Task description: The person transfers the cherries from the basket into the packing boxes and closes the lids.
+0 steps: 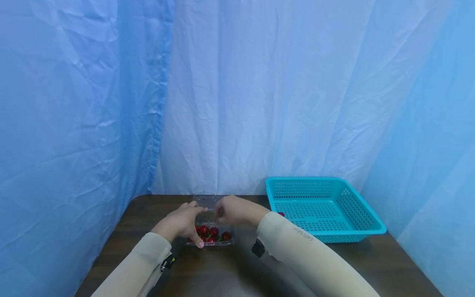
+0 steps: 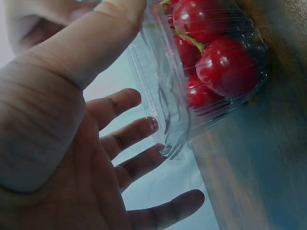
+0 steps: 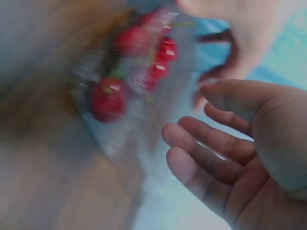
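A clear plastic clamshell (image 1: 213, 240) of red cherries (image 1: 209, 232) sits on the dark table near its middle. My left hand (image 1: 182, 222) lies over the box's left side. Its thumb (image 2: 103, 36) presses on the box's rim (image 2: 160, 96), and its fingers (image 2: 129, 136) are spread straight behind the clear lid. The cherries (image 2: 225, 67) show through the plastic. My right hand (image 1: 231, 210) hovers over the box's far right part with loosely curled fingers (image 3: 211, 143) that hold nothing. The right wrist view is blurred, with the cherries (image 3: 108, 98) to that hand's left.
A teal perforated basket (image 1: 345, 236) stands on the table (image 1: 371, 258) at the right, and one red cherry (image 1: 281, 214) shows at its near left corner. Blue sheeting hangs behind the table and on both sides.
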`<state>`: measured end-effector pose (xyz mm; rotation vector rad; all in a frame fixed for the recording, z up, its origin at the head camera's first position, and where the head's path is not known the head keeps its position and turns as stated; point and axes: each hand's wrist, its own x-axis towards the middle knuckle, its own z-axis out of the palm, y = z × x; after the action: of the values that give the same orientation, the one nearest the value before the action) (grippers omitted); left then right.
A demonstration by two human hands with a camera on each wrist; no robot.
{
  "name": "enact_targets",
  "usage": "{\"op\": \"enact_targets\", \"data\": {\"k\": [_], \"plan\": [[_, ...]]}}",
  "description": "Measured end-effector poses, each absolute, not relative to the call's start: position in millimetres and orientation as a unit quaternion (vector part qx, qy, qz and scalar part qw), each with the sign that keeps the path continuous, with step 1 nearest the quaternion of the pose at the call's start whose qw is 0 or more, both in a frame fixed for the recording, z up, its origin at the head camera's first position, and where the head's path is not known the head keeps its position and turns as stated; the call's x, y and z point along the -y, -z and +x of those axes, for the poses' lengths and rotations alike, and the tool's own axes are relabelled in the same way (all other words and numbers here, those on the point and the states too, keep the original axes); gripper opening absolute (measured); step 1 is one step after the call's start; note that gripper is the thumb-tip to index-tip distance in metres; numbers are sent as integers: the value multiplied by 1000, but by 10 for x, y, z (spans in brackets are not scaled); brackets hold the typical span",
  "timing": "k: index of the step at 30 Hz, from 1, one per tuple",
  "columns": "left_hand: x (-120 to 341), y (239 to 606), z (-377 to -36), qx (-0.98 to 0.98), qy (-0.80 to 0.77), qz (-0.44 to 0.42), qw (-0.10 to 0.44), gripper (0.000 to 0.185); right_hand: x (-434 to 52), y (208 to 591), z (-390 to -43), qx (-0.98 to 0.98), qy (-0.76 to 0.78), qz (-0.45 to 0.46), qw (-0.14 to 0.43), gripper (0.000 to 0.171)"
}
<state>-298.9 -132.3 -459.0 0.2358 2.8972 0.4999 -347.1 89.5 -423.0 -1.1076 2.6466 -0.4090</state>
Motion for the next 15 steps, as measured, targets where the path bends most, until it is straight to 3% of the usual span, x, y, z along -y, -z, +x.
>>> {"op": "enact_targets", "data": {"k": [9,15], "plan": [[1305,4553,-2979,-978,-174,74,92,121,-1377,3600,-3567,-914,153,-368,80,10],[1310,4584,-2965,-977,-181,69,86,119,-1798,3434,-3749,-945,168,-273,62,17]]}}
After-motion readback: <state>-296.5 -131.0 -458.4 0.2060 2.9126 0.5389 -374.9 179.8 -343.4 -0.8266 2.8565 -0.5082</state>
